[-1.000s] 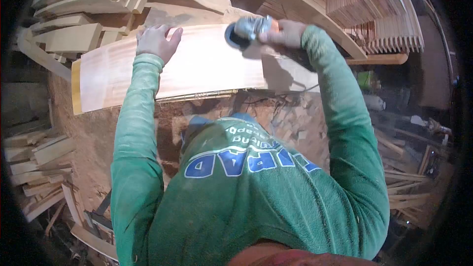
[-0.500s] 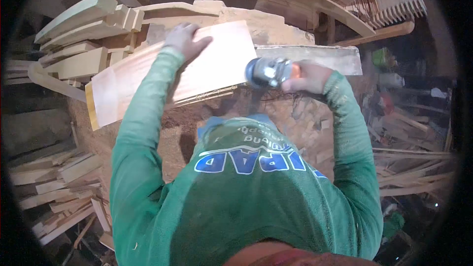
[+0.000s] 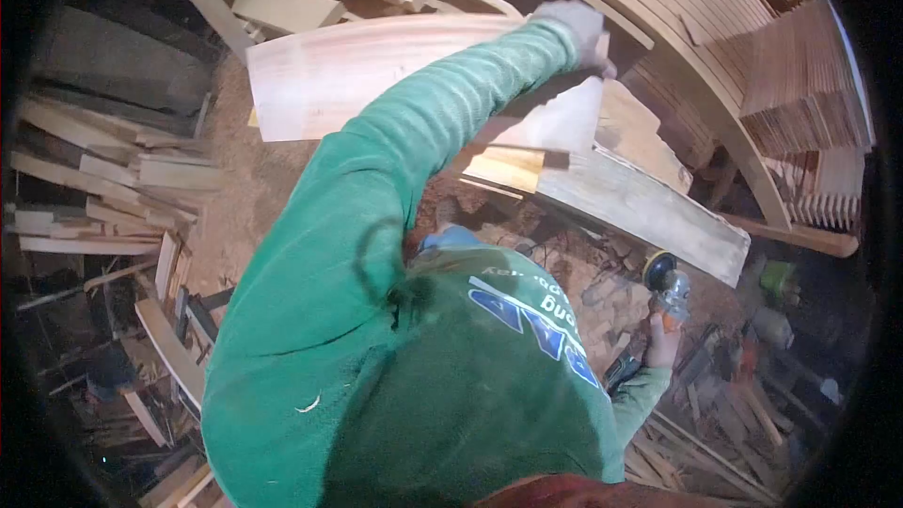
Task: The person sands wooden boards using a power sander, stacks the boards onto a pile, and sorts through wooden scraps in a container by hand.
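A broad, pale wooden board (image 3: 376, 61) lies across the bench, its surface partly hidden by my left sleeve. My left hand (image 3: 574, 28) is at the board's far right corner, fingers bent over the edge and touching it. Low on the right, my right hand (image 3: 662, 343) is wrapped around an angle grinder (image 3: 672, 293). The grinder's round disc points up and away from me, apart from the board. Under the board's near right edge a yellowish wooden piece (image 3: 508, 167) shows, beside a grey plank (image 3: 649, 212).
Cut wooden pieces (image 3: 282, 5) are stacked behind the board. A large curved wooden frame (image 3: 705, 66) and slatted stacks (image 3: 800, 66) stand at the far right. Scrap wood (image 3: 103, 188) lies in heaps at left. Offcuts and sawdust cover the floor.
The view has turned. My left hand has gone from lying on the board to its far right corner. My right hand has drawn the grinder away from the board, down and right.
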`<action>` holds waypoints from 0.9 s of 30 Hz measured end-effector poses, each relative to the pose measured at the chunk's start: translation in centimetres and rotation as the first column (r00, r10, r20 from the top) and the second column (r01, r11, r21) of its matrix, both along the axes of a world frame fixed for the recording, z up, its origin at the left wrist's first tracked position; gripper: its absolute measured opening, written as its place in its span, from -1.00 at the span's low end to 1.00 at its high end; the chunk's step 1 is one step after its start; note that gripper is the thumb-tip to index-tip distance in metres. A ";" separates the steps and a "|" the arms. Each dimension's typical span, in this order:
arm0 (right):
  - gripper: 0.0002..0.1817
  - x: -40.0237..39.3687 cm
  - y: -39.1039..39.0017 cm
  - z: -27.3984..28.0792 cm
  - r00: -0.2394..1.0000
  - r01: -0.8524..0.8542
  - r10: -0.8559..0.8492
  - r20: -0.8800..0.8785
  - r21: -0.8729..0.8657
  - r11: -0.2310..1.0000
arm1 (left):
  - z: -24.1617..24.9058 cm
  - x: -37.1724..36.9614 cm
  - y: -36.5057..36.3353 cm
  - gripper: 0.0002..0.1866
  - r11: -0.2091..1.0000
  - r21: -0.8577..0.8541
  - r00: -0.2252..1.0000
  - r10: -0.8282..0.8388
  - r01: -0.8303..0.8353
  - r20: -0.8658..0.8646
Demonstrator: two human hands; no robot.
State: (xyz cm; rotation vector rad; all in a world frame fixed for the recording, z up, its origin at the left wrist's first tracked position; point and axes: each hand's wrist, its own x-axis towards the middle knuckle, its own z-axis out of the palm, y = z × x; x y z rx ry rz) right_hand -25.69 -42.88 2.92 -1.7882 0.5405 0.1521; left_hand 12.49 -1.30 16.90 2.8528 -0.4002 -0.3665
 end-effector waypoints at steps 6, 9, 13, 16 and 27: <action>-0.47 4.4 -0.7 -0.1 0.993 -0.100 0.089 -0.082 -0.144 0.984 | 4.2 -7.3 2.5 -0.59 0.997 0.041 0.970 -0.077 0.069 0.232; -0.44 8.0 1.9 2.9 0.986 -0.077 0.093 0.140 -0.110 0.991 | 4.8 -12.5 6.8 -0.57 0.992 0.122 0.970 -0.062 0.034 0.236; -0.43 11.2 3.2 4.5 0.970 -0.143 0.141 0.201 0.000 0.990 | 4.5 -18.5 14.8 -0.56 0.978 0.179 0.952 0.047 -0.105 0.302; -0.46 13.2 3.9 4.9 0.959 -0.182 0.173 0.224 0.021 0.983 | 4.8 -21.2 18.5 -0.56 0.973 0.186 0.950 0.076 -0.137 0.304; -0.54 17.4 5.4 3.9 0.930 -0.339 0.315 0.187 0.112 0.934 | 13.4 -22.2 26.3 -0.45 0.538 -0.648 0.526 0.816 -0.539 0.240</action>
